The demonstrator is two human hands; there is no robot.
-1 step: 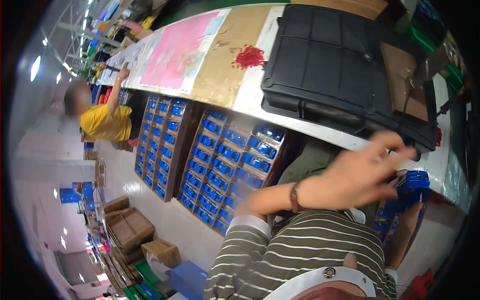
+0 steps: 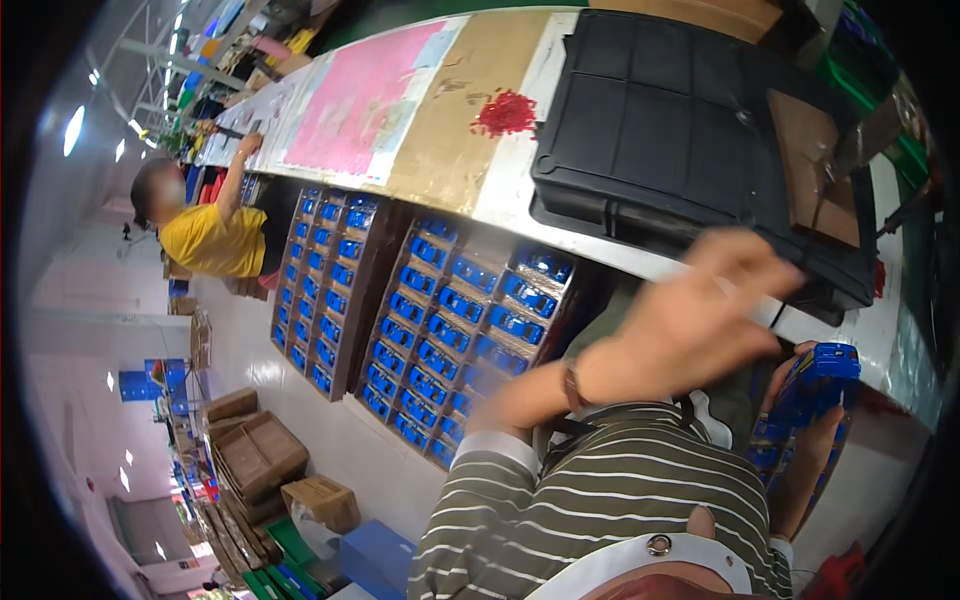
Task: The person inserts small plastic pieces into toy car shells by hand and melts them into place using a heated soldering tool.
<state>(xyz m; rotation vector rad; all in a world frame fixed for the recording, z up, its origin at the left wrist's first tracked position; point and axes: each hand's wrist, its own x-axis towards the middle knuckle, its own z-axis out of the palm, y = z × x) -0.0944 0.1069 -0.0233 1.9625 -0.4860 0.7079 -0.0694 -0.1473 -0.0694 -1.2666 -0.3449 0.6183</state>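
On the right, a blue toy car (image 2: 822,375) is gripped by my right hand (image 2: 815,425), whose fingers wrap its underside and side. My left hand (image 2: 680,315), with a dark bracelet at the wrist, hangs in front of the table edge, left of the car and apart from it. Motion smears its fingers, so I cannot tell whether they pinch anything. Beyond it, a large black plastic tray (image 2: 660,130) lies on the table, bottom side up. A brown flat piece (image 2: 812,170) rests on the tray.
Small red parts (image 2: 505,113) lie heaped on the tabletop's tan strip (image 2: 440,130). Below the table edge, partitioned boxes (image 2: 430,330) hold rows of blue toy cars. A person in a yellow shirt (image 2: 215,240) works farther along. Brown cartons (image 2: 255,455) stand on the floor.
My left hand has drawn back a little to the left, away from the toy car. My right hand still holds the car in nearly the same place.
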